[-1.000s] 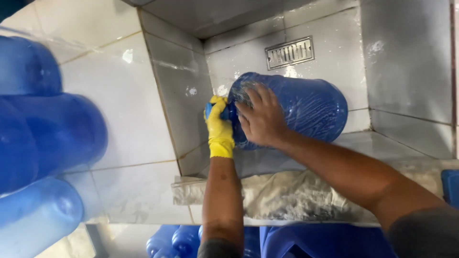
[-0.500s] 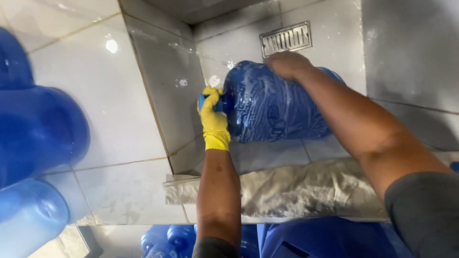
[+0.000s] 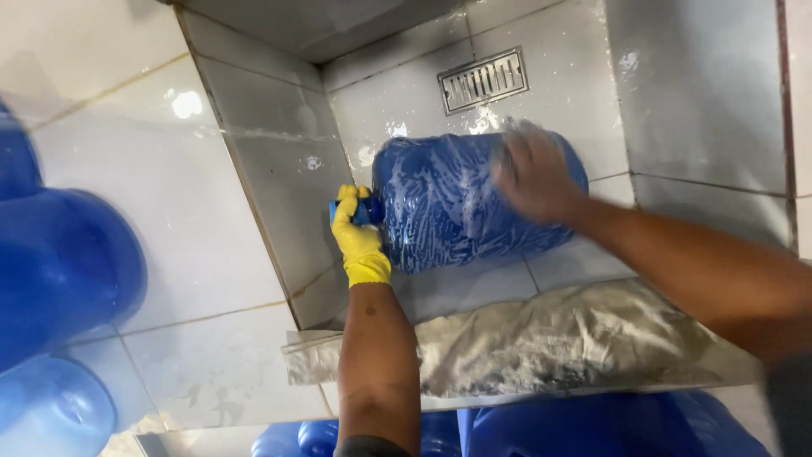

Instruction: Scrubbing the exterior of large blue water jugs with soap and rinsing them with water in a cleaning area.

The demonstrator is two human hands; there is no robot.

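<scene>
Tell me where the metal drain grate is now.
Head view, upper middle: the drain grate sits in the tiled basin floor, just beyond the soapy blue jug.

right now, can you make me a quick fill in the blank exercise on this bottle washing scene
1. The left hand wears a ____ rubber glove and grips the neck of the big blue water bottle.
2. The bottle lies on its ____ in the tiled wash basin, covered in soapy water.
3. The bare right hand rests on the bottle's ____ surface.
4. On the basin's far wall sits a metal ____.

Missing words: yellow; side; wet; drain grate
</scene>
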